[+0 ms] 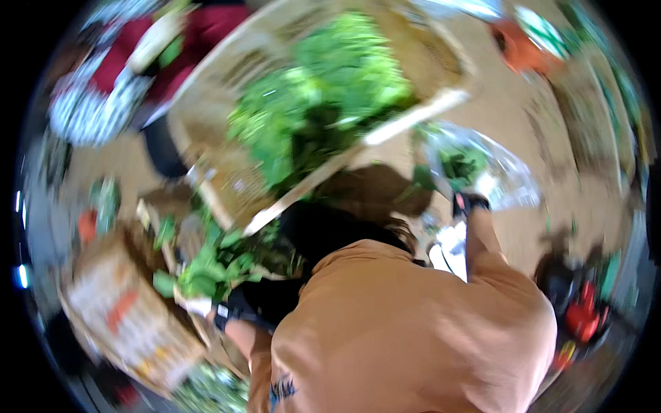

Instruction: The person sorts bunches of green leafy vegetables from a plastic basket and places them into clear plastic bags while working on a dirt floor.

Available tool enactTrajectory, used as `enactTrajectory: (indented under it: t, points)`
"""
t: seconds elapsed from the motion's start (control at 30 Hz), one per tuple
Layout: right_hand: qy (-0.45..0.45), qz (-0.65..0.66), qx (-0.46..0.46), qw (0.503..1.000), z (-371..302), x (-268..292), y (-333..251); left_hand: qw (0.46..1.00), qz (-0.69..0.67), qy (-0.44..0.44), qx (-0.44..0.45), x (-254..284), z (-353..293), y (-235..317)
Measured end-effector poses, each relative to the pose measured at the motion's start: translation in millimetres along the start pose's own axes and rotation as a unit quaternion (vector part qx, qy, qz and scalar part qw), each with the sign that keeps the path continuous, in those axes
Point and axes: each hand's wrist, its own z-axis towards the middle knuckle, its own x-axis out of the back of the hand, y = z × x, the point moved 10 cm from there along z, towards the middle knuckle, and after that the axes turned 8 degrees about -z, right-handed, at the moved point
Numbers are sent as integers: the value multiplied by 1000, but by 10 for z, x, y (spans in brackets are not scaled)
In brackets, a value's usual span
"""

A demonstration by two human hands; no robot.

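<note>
A brown, flat floor (544, 148) is spread with produce and packing, its edges bent by the wide lens and much of it blurred. Across the upper middle, a large pale-yellow plastic crate (200, 110) is laid, partly filled with bright green leafy vegetables (351, 62). At lower left, a bunch of broad-leaved greens (213, 270) is met at its lower edge by the left hand (195, 305), which is covered in white and banded in black at the wrist; whether its fingers are closed cannot be told. At right, a transparent plastic bag (513, 175) with dark greens inside is reached by the right hand (486, 187); its grip is lost in blur and cannot be told either.

The left side is occupied by a brown cardboard box (131, 316) marked in orange, with pale green produce (213, 387) seen below it. At upper left, a co-worker in maroon clothing and a black-and-white patterned sleeve (89, 110) is partly shown, a pale-covered hand (160, 40) raised beside green leaves. Along the right, an orange container (516, 45) is seen near a round white-and-green object (542, 32), with a tan, flat-sided stack (592, 113) below and a red object (585, 316) lower down.
</note>
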Motion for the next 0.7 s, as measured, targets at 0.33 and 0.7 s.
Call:
enactTrajectory:
  t: [0.33, 0.7]
  points:
    - [-427, 368, 598, 570, -3427, 2928, -5555, 968, -233, -86, 46, -559, -263, -298]
    - [-638, 526, 433, 359, -5682, 2418, -6858, 920, -371, -89, 88, -72, -312, -312]
